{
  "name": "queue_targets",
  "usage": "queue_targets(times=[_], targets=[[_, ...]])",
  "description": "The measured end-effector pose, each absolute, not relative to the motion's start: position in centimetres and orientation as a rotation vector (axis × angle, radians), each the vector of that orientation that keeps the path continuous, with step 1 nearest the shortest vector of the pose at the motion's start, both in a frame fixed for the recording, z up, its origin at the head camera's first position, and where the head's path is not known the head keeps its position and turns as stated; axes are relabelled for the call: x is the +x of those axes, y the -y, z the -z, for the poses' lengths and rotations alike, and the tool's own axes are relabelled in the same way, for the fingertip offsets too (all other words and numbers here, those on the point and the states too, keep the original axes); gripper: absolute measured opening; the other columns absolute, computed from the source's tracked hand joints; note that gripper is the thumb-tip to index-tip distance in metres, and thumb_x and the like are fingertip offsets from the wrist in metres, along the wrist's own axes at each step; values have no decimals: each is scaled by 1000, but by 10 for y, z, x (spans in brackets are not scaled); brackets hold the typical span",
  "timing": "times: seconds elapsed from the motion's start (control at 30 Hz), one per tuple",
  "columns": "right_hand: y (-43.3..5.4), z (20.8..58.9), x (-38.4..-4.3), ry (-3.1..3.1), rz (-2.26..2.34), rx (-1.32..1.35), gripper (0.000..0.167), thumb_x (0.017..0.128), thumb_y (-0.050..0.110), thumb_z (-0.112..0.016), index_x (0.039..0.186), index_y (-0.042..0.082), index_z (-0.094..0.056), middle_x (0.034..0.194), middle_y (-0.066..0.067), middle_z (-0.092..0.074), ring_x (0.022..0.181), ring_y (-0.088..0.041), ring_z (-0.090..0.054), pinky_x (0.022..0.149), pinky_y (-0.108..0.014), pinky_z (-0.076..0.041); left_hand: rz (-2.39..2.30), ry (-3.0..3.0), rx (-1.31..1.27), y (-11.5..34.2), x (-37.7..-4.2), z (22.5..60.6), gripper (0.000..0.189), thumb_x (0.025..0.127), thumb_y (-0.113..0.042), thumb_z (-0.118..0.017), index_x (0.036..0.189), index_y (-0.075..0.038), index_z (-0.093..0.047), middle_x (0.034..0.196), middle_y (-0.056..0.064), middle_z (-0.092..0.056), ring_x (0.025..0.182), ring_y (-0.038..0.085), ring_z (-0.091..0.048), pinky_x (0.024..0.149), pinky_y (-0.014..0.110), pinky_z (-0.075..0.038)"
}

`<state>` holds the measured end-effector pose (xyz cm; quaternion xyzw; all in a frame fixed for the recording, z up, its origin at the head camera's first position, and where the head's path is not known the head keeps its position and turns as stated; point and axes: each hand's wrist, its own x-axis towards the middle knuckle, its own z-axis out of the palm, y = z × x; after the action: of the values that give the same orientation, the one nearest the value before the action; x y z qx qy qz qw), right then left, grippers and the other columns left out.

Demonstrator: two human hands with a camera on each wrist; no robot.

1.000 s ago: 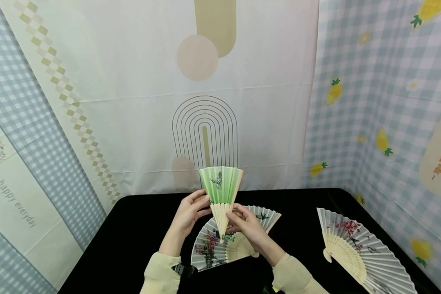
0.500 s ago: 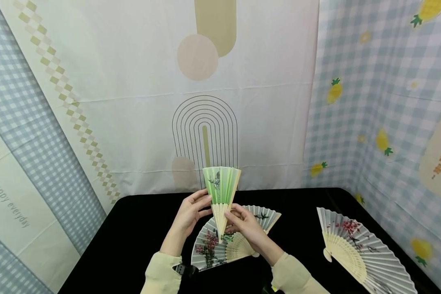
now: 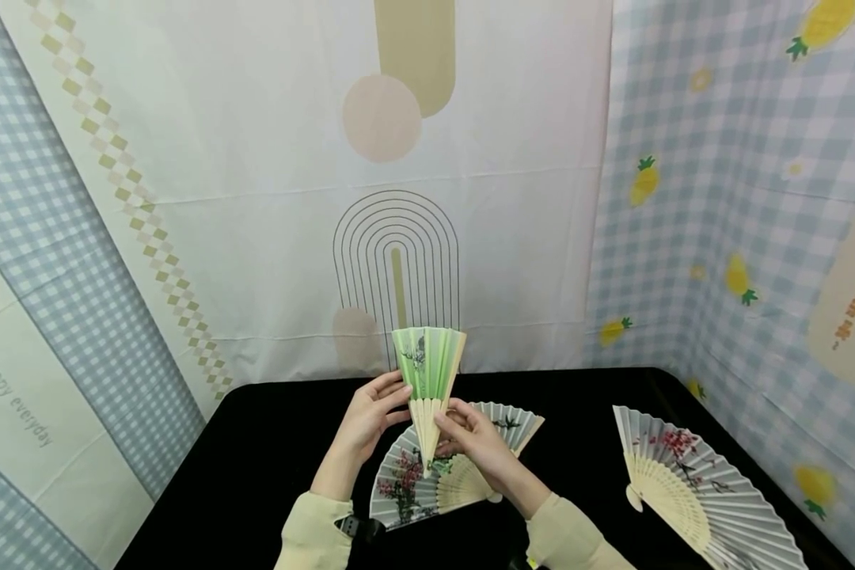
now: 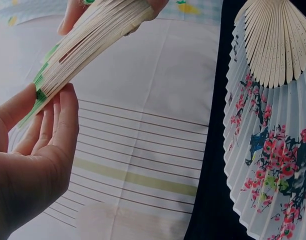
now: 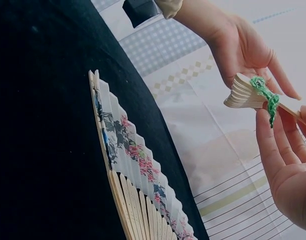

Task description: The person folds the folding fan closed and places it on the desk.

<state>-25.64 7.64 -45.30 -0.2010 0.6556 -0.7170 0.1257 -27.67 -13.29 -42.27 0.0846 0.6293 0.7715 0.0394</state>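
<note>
A green folding fan point(image 3: 430, 364) with pale bamboo ribs is partly spread and held upright over the table. My left hand point(image 3: 369, 416) pinches its left edge between thumb and fingers, at the green leaf in the left wrist view. The right hand point(image 3: 476, 439) pinches the ribs lower down on the right side. Green cord point(image 5: 265, 95) hangs from the fan's pivot end in the right wrist view. Behind and below the hands lies a spread white fan point(image 3: 399, 483) with pink blossoms, partly covered by the green fan and my right hand.
Another spread white fan point(image 3: 712, 483) with red blossoms lies at the table's right side. The black-covered table point(image 3: 256, 459) meets a pale printed cloth point(image 3: 285, 261) at its back edge. Blue checked cloth with pineapples point(image 3: 670, 261) hangs on the right.
The green fan has narrowed a little, its left edge drawn in toward the right with my left hand, mostly in the first half second. Both hands keep their grip. The head view has shifted slightly.
</note>
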Motion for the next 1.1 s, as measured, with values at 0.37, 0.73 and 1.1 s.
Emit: queue_targets(times=[0.37,0.73,1.1], targets=[[-74,455,-253,-1919,2074,-606,50,104,33,-58,143,4,-50,118,-12,-68,96,-22,-69,88,-54,-56,-2349,-1902,258,136,-276,426,54,99,-12,-66,147,1,-45,133,23,-58,109,24,-66,89,38,-58],[-74,455,-254,-1925,2069,-615,51,104,35,-59,143,4,-51,123,-13,-65,99,-24,-68,90,-58,-53,-2354,-1863,281,136,-277,425,51,100,-9,-63,146,2,-46,130,19,-62,107,23,-67,87,38,-58],[-74,456,-255,-1903,2074,-630,49,104,33,-59,142,3,-53,121,-12,-65,98,-21,-67,94,-63,-49,-2359,-1859,255,138,-278,427,49,100,-8,-62,146,2,-47,127,18,-64,107,23,-68,88,39,-58]])
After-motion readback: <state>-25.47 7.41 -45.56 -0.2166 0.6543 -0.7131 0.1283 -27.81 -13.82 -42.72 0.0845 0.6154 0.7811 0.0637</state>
